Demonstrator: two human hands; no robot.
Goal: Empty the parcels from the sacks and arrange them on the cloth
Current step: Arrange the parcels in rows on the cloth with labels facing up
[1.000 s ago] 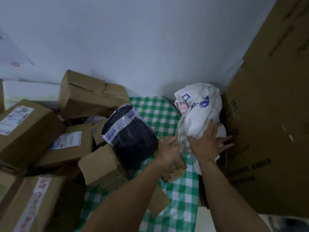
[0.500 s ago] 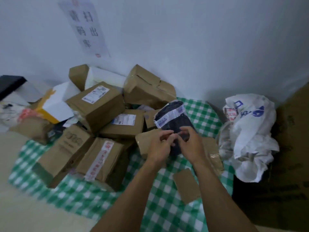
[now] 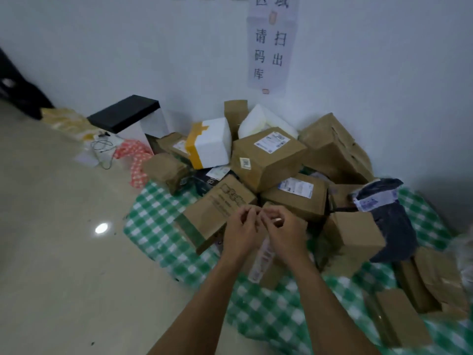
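While your left hand (image 3: 240, 233) and right hand (image 3: 285, 235) meet above the near parcels, your fingers curl with the tips touching. They seem to hold nothing, though blur leaves that unsure. Brown cardboard parcels (image 3: 268, 157) lie heaped on the green checked cloth (image 3: 268, 311), with a black bagged parcel (image 3: 391, 226) to the right and a white foam box (image 3: 212, 142) at the far side.

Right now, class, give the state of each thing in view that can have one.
left hand, fingers curled, grip unclear
right hand, fingers curled, grip unclear
cloth, spread on the floor
brown boxes, closed, heaped on the cloth
foam box, taped shut
dark bag, leaning on boxes
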